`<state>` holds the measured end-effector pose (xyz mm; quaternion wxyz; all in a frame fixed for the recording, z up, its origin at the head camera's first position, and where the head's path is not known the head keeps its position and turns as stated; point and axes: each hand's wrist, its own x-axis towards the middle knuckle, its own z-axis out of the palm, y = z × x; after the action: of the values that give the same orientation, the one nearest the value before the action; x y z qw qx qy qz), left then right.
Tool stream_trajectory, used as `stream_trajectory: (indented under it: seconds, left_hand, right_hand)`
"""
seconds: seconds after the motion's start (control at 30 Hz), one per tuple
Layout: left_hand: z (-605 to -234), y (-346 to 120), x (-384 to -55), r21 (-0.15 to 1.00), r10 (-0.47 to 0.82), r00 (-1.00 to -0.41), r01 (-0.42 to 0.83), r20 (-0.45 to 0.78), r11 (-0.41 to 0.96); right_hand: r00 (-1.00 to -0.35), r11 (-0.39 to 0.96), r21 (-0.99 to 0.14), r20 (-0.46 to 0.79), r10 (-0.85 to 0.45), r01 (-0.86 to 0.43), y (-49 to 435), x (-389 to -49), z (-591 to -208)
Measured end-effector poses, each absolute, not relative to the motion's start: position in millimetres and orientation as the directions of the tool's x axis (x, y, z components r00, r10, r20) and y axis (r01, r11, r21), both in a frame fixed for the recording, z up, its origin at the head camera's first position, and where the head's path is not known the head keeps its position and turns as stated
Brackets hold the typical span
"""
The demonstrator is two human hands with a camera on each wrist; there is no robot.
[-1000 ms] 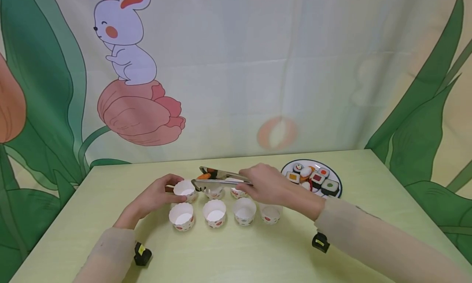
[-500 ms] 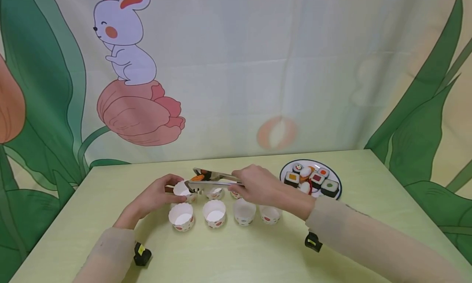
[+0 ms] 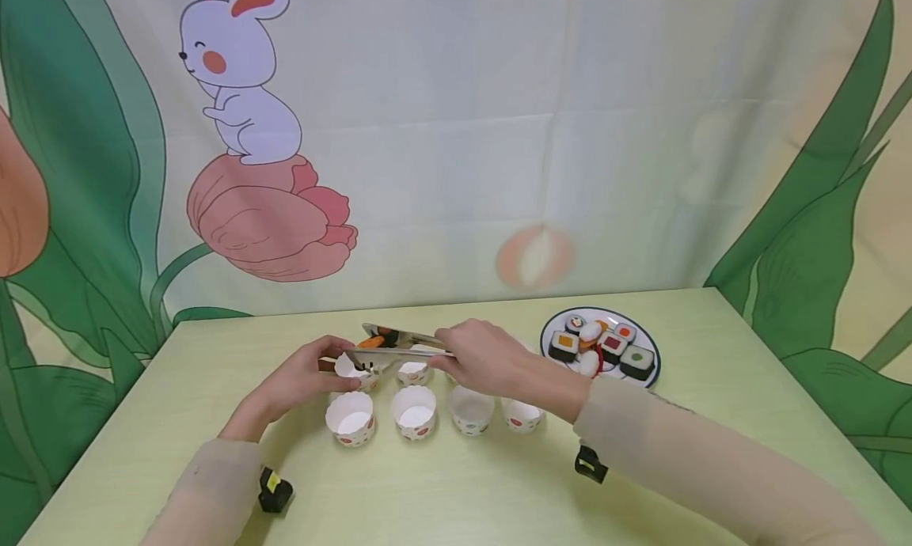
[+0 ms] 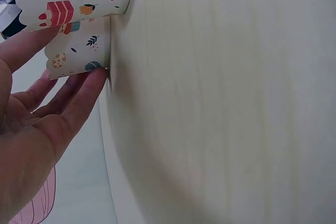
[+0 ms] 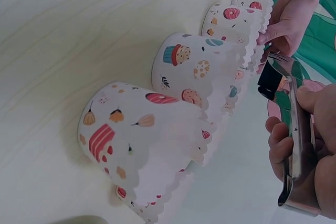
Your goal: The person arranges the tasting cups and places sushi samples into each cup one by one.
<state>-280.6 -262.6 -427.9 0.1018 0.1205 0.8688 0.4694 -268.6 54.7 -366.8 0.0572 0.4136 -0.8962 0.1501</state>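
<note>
At the left end of the back row, my left hand (image 3: 311, 369) holds a patterned paper baking cup (image 3: 368, 381), thumb and fingers around its side. In the left wrist view that cup (image 4: 79, 51) stands upright on the table. My right hand (image 3: 476, 358) grips metal tongs (image 3: 413, 354), their tips over the held cup. Between the tips is a toy sushi piece (image 3: 371, 342) with an orange top and a black band; the right wrist view shows its black part (image 5: 269, 78). Inside the held cup, little shows behind the tongs.
Several more paper cups (image 3: 415, 412) stand in two rows, some in the back row partly hidden by my right hand. At the back right, a blue-rimmed white plate (image 3: 659, 365) carries several toy sushi pieces (image 3: 613, 346). A printed rabbit curtain (image 3: 442, 150) hangs behind the table.
My right hand has moved left, bringing the tongs and the sushi piece from beside the left-end cup to over it. My left hand stays at the cup.
</note>
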Motion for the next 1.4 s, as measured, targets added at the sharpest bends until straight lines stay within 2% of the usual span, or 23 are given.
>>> stream_trajectory:
  seconds: [0.27, 0.97, 1.4]
  left_hand:
    - [-428.0, -262.2, -281.1, 0.835, 0.286, -0.954, 0.086, -0.087, 0.543]
    - [-427.9, -262.5, -281.4, 0.839, 0.295, -0.95, 0.077, -0.102, 0.539]
    - [-428.7, -263.2, -282.6, 0.835, 0.295, -0.95, 0.078, -0.105, 0.545]
  right_hand:
    - [-0.684, 0.644, -0.234, 0.188, -0.705, -0.728, 47.0, -269.7, -368.6]
    - [-0.685, 0.642, -0.244, 0.187, -0.704, -0.727, 34.9, -269.7, -374.4]
    - [-0.704, 0.678, -0.189, 0.185, -0.686, -0.711, 31.4, -267.9, -377.6]
